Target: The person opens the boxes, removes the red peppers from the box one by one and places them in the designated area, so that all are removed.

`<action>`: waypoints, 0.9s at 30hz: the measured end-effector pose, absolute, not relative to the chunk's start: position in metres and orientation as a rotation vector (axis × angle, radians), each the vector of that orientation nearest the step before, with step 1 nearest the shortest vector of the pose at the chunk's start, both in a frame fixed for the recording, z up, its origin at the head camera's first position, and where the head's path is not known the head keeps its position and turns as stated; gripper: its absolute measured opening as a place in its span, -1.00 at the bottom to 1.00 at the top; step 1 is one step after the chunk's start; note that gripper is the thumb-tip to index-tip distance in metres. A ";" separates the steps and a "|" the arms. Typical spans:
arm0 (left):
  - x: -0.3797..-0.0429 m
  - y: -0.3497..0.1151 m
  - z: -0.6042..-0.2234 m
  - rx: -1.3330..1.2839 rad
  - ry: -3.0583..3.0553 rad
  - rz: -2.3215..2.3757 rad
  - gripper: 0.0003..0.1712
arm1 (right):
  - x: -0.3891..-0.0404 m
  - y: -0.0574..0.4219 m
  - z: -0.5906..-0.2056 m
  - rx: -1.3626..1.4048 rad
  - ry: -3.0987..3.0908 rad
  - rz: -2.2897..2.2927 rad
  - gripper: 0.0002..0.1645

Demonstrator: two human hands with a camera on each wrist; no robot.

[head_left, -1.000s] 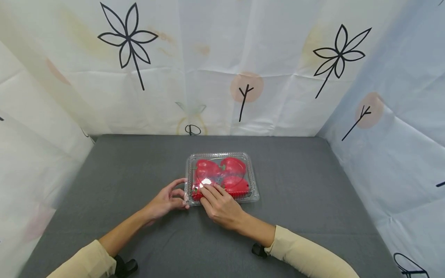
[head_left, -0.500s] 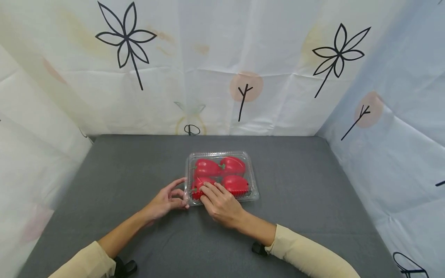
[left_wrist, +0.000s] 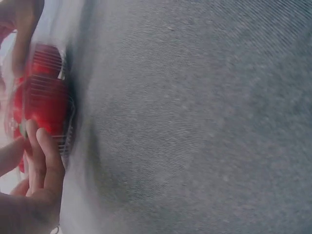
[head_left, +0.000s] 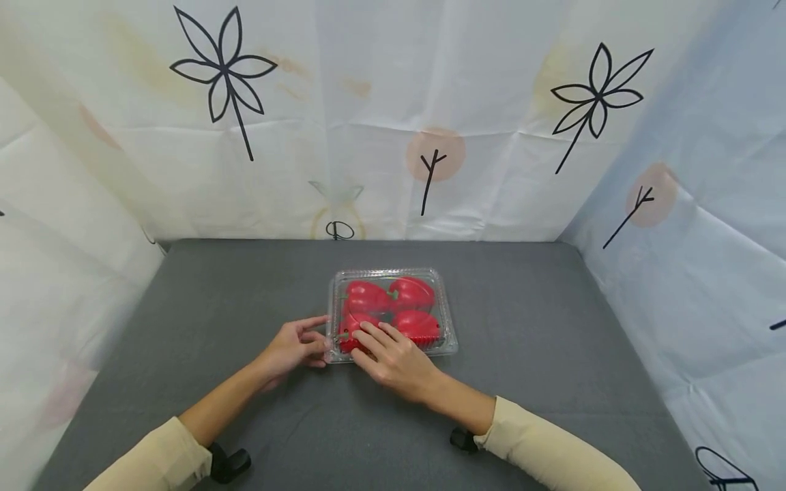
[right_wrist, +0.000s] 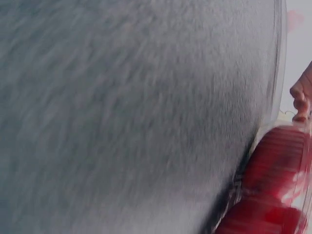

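The clear container (head_left: 449, 320), holding four red peppers (head_left: 413, 293), sits on the grey surface (head_left: 522, 327). The left hand (head_left: 293, 349) touches the container's left edge, grip apart; the right hand (head_left: 396, 365) rests at its front, grip likewise apart.

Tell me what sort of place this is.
Probably a makeshift recording booth: white plant-patterned fabric backdrops surround three sides of a grey cloth-covered table, where a clear plastic box holds red peppers.
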State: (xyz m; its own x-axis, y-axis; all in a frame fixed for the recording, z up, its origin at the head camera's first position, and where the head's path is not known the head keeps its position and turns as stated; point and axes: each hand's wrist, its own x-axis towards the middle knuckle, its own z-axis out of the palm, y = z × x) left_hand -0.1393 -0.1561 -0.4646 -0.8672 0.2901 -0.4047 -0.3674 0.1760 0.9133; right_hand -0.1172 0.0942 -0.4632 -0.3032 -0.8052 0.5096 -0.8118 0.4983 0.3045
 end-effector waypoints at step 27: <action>-0.135 -0.156 -0.446 0.034 1.991 1.675 -0.22 | -0.112 0.156 -0.466 0.494 -2.604 0.441 0.37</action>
